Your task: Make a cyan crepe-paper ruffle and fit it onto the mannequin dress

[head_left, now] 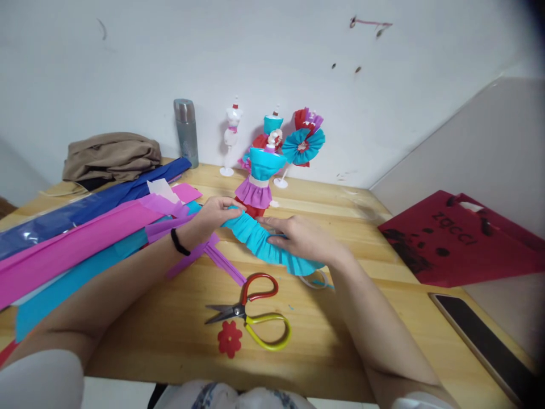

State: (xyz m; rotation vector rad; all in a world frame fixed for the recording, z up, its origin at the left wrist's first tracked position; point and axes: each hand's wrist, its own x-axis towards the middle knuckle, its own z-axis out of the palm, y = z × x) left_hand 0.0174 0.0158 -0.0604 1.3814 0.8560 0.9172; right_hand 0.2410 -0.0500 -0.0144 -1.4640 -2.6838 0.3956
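A ruffled strip of turquoise crepe paper (259, 241) stretches between my two hands, low over the table. My left hand (219, 213) pinches its left end. My right hand (298, 236) grips the middle of the strip, with the thumb below and the fingers above; the right end droops under the wrist. Just behind stands a mini dress form (261, 170) in a turquoise top with purple and red paper tiers, close to the fingertips. Scissors (238, 311) with one red and one yellow handle lie partly spread in front, touching or beside a red paper flower (230, 339).
Crepe paper sheets (85, 244) in pink, blue and purple cover the left side. A thermos (186, 133), folded brown cloth (113, 156) and several decorated mini stands (303, 145) are at the back. A tape roll (315, 280), red bag (451, 238) and phone (481, 341) lie right.
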